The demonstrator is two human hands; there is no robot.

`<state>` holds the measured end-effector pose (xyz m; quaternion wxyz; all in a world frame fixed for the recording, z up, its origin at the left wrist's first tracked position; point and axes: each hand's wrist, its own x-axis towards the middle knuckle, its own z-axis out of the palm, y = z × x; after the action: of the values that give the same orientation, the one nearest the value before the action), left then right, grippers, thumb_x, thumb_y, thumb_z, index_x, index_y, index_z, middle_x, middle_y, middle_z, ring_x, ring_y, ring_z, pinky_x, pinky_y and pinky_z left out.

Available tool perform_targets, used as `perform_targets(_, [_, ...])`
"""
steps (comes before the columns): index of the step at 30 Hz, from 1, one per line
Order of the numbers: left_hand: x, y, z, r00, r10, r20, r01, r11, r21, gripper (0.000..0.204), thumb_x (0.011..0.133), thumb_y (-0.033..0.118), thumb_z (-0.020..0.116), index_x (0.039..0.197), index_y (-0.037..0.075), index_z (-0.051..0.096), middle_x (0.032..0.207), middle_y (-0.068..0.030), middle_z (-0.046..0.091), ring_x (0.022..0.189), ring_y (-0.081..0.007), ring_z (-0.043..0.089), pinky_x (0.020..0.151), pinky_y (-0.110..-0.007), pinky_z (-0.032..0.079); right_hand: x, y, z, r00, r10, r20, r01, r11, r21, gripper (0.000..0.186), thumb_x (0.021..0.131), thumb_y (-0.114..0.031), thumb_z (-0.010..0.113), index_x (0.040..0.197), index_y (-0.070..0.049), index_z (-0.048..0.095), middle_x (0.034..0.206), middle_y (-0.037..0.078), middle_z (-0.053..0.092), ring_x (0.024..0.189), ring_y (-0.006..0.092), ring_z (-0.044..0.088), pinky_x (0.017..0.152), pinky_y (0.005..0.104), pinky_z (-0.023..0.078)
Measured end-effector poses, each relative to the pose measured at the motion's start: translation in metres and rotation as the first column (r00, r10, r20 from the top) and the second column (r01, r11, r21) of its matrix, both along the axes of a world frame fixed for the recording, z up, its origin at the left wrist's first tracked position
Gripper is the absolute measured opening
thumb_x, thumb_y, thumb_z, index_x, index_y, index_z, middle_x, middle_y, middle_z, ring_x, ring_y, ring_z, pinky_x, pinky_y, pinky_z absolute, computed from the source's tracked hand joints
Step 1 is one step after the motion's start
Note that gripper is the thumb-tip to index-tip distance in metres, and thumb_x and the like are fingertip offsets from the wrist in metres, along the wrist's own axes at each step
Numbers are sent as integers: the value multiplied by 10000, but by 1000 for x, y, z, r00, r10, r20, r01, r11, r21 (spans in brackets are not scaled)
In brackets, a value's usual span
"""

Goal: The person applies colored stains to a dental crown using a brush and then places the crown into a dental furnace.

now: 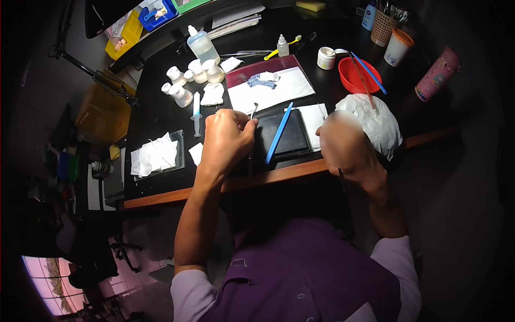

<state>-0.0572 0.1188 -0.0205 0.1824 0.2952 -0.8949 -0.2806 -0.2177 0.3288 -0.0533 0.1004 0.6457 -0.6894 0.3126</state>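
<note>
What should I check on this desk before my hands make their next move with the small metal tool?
1. Left hand grips the thin metal tool: ok.
2. What the right hand holds: cannot tell, blurred.
3. Dark tablet lies flat between the hands: ok, though the blue stick rests across it.
4. Syringe lies apart from the left hand: ok.
5. Red bowl stands upright with sticks leaning in it: ok.
6. White crumpled bag crowds the right hand: not ok.

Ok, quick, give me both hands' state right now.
Left hand: closed, pinching a thin metal tool.
Right hand: curled closed and blurred; what it holds cannot be told.
</note>
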Motion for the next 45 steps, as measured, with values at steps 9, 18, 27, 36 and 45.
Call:
perform_targets(9, [7,2,-10,999,15,-32,-17,997,-76,227,849,171,757,894,-51,765,712,-190,713,608,-204,687,620,-321,542,6,-6,17,979,10,-204,9,996,90,110,759,-1,610,860,-34,580,791,98,562,754,255,614,682,378,483])
perform_targets(18, [19,9,-7,991,6,-137,-16,997,-78,209,824,136,761,846,-71,737,698,-234,679,614,-337,694,609,-379,546,23,-50,38,922,32,-386,54,976,212,44,810,-85,611,845,-59,604,814,88,631,787,234,667,693,344,508])
perform_targets(27, [71,11,12,949,21,-315,-12,999,31,192,828,79,785,974,-42,756,738,-101,695,540,-59,562,492,-228,427,50,-106,33,888,15,-460,163,925,344,88,817,-89,640,842,-22,690,788,135,693,747,252,722,630,354,567])
perform_targets(36, [123,11,23,930,101,-354,-67,992,107,159,827,54,785,973,-7,771,714,-47,653,526,-25,428,473,-210,311,60,-113,39,870,4,-492,235,875,423,70,857,-92,608,886,-43,647,816,137,692,776,264,714,631,366,560])
perform_targets(45, [151,17,37,924,171,-341,-142,984,107,163,808,21,786,963,-20,764,687,-60,643,499,-41,480,467,-221,335,54,-101,36,888,31,-459,162,912,376,86,826,-57,605,908,-33,613,843,142,637,798,284,681,666,404,540])
